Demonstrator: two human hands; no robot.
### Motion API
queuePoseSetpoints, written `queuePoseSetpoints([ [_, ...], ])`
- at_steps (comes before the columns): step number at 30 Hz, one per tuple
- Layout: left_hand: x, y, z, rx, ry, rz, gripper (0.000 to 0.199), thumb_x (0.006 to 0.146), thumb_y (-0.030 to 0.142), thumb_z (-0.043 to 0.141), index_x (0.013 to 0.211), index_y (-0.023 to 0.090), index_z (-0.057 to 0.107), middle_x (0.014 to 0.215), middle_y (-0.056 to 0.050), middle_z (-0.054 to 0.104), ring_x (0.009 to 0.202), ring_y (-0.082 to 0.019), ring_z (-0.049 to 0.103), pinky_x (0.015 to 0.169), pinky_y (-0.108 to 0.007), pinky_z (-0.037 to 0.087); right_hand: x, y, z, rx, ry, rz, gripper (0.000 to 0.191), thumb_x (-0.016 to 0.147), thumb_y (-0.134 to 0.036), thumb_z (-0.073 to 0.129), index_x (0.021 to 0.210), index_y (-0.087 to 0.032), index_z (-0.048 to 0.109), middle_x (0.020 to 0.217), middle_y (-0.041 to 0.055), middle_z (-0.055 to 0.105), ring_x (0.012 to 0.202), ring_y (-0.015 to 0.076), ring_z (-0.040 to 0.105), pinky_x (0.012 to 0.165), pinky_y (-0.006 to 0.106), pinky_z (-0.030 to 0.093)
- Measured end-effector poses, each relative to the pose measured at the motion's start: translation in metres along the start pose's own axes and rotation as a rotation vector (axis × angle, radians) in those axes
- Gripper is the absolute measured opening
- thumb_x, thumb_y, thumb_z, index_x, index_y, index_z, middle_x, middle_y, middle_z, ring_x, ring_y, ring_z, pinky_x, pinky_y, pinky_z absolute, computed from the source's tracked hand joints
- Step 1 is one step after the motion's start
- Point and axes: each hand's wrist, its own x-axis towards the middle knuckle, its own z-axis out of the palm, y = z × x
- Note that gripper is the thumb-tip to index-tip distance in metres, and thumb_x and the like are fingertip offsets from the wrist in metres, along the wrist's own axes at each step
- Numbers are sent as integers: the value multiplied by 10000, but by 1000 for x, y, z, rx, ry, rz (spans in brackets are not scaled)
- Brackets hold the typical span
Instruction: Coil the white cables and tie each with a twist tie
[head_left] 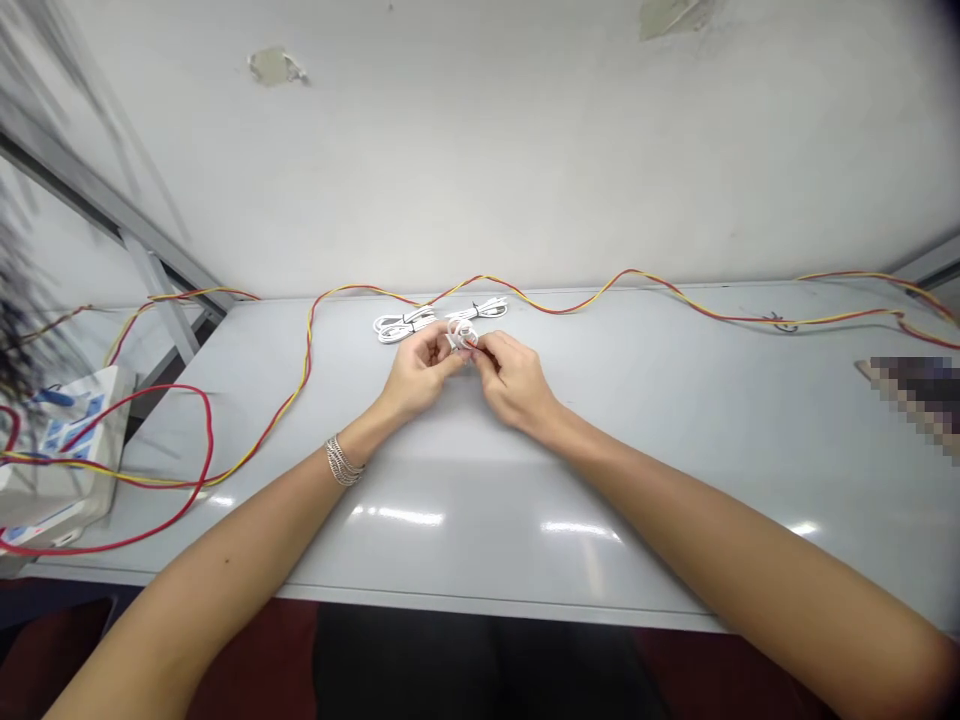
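Between the left hand (421,375) and right hand (514,382), narrowly pinched fingers (487,350) grip a small white cable loop (461,335), a red strand at its edge; just beyond lie two bundled white cables (403,325) on the worktop (675,470), a red-and-yellow twisted wire (570,305) behind them.

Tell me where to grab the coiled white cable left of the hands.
Pinch the coiled white cable at its black tie, coming from above: it lies flat, and the tie binds the loops, so they should lift together.
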Motion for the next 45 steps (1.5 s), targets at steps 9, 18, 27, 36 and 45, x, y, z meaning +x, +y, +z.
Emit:
queuePoseSetpoints([
  [9, -3, 5, -2, 19, -46, -16, 231, 853, 355, 590, 862, 169, 727, 923, -70, 689, 768, -174, 608, 644, -286, 484, 6, -3, -6, 190, -28, 271, 214, 891, -300, 500, 704, -200, 530, 652, -10, 549, 648, 151, 474, 644, 285, 358],
  [18, -4, -2, 1, 109, -15, 36, 533, 693, 282, 824, 1133, 211, 532, 829, -7, 675, 784, -154, 627, 760, -278, 455, 7, -1, -6, 253, -19, 286, 223, 889, -336, 504, 715, -199, 538, 630, -20, 520, 618, 140, 462, 608, 276, 350],
  [27, 0, -5, -6, 472, 141, 269, 136, 746, 218, 747, 879, 225, 772, 966, -67, 645, 1010, -232, 579, 1001, -404, 444, 6, -2, -9, 251, -94, 232, 278, 930, -371, 481, 716, -196, 513, 642, -21, 497, 611, 131, 442, 602, 271, 331],
  [36, -4, 1, -2, 52, 61, 64, 194, 810, 301, 630, 820, 200, 795, 985, -80, 623, 980, -220, 599, 820, -336, 558, 4, -6, -9, 209, -97, 131, 294, 981, -376, 419, 759, -205, 509, 667, -13, 522, 627, 141, 458, 640, 279, 362],
  [45, -2, -1, 2, 27, 108, 189, 413, 634, 331, 882, 949, 191, 654, 1087, -57, 552, 972, -183, 653, 916, -347, 547, 8, 3, -6, 376, -116, 309, 279, 908, -375, 491, 690, -200, 496, 599, -34, 477, 587, 127, 436, 573, 266, 327],
])
